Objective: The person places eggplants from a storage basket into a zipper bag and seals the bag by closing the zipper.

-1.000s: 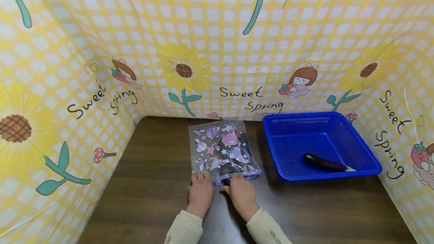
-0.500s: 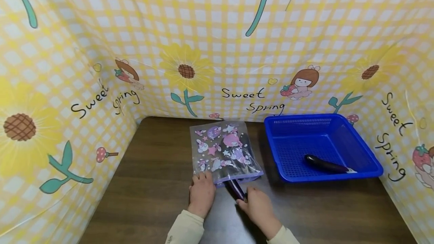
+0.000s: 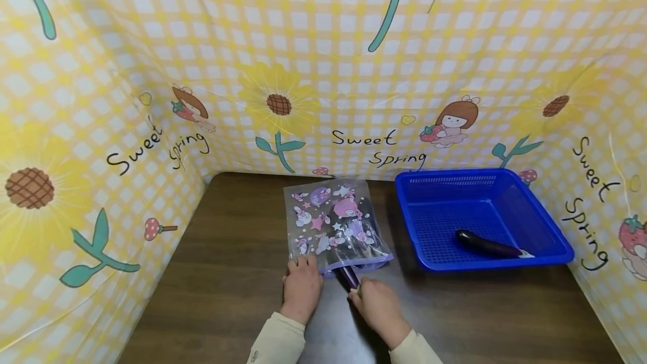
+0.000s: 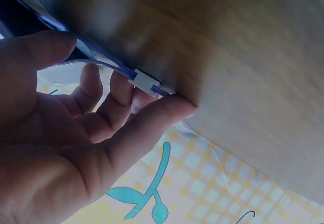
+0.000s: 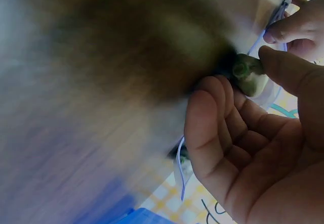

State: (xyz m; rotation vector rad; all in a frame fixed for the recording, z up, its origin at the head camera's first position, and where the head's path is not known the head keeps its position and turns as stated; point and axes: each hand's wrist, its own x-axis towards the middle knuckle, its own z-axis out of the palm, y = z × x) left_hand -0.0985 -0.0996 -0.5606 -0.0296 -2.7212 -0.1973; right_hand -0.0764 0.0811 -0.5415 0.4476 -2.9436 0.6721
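Note:
A clear zip bag point(image 3: 328, 223) printed with pink and purple cartoons lies flat, its purple-edged mouth toward me. My left hand point(image 3: 303, 286) holds the left corner of that mouth; in the left wrist view a white slider point(image 4: 145, 82) sits at the fingertips. My right hand point(image 3: 379, 306) grips an eggplant point(image 3: 347, 277) by its stem end, and its green cap point(image 5: 248, 75) shows between thumb and fingers in the right wrist view. The eggplant's far part goes into the bag's mouth. Through the plastic, a dark shape shows on the bag's right side.
A blue plastic basket point(image 3: 411, 240) stands to the right of the bag, with another eggplant point(image 3: 490, 245) lying in it. All this is on a dark wooden table point(image 3: 227, 291). Yellow checked cloth point(image 3: 313, 27) rises behind and at both sides.
My right hand moved from the bag's mouth toward me and right, exposing more eggplant, then shifted slightly back toward the bag. The left hand stayed at the bag's corner.

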